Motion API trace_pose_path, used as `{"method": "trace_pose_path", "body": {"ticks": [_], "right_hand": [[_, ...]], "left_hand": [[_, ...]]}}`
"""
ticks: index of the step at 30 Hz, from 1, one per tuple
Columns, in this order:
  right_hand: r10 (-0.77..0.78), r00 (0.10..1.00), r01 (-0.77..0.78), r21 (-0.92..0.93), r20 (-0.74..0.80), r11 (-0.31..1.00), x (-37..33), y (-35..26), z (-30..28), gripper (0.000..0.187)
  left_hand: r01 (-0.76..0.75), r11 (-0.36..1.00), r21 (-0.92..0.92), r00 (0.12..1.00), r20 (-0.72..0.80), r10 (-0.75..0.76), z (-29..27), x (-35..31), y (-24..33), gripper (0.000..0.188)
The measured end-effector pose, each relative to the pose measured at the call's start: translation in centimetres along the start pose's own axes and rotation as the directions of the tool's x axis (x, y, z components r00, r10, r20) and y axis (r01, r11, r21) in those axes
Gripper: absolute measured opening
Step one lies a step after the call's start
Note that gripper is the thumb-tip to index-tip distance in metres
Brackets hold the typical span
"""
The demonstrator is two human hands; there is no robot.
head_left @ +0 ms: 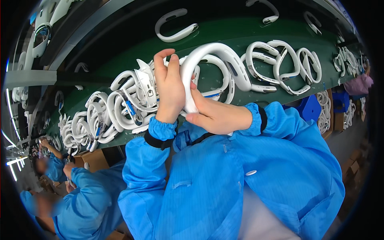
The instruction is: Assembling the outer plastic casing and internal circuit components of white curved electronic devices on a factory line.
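Note:
A white, U-shaped neck fan with dark slots along its inner side is held up in front of my chest, over the near edge of the green bench. My left hand presses against its left arm, index finger bent and thumb pointing upward. Lower on that same arm, my right hand grips the end, with its fingers partly hidden behind the shell. The fan's other arm curves down to the right, free of both hands. More white neck fans are piled just left of my hands, some showing blue strips.
The green bench carries several neck fans to the right and another fan on its far side. Blue bins and cardboard boxes stand below at right. A co-worker in a blue sleeve sits at lower left.

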State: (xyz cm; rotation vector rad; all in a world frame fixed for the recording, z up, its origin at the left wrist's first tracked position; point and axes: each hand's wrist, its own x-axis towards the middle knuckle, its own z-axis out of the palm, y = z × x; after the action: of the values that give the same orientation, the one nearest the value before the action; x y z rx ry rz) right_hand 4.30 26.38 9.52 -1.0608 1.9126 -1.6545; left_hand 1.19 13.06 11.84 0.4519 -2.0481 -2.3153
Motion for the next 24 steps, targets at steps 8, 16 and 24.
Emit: {"method": "trace_pose_path", "body": {"ticks": [8, 16, 24], "right_hand": [[0.210, 0.977, -0.210, 0.311, 0.032, 0.927, 0.6, -0.8, -0.6, 0.071], [0.215, 0.950, -0.271, 0.255, 0.227, 0.928, 2.2, -2.2, -1.4, 0.090], [0.090, 0.995, -0.094, 0.654, 0.040, 0.751, 1.2, -0.3, 0.8, 0.065]], "left_hand": [[0.107, 0.971, -0.214, 0.980, 0.187, -0.066, -2.1, -1.3, -1.7, 0.055], [-0.245, 0.939, 0.241, 0.969, 0.084, 0.231, -1.3, -2.1, 0.1, 0.045], [-0.068, 0.921, -0.385, 0.981, 0.145, 0.133, -1.7, -3.9, -0.3, 0.076]]}}
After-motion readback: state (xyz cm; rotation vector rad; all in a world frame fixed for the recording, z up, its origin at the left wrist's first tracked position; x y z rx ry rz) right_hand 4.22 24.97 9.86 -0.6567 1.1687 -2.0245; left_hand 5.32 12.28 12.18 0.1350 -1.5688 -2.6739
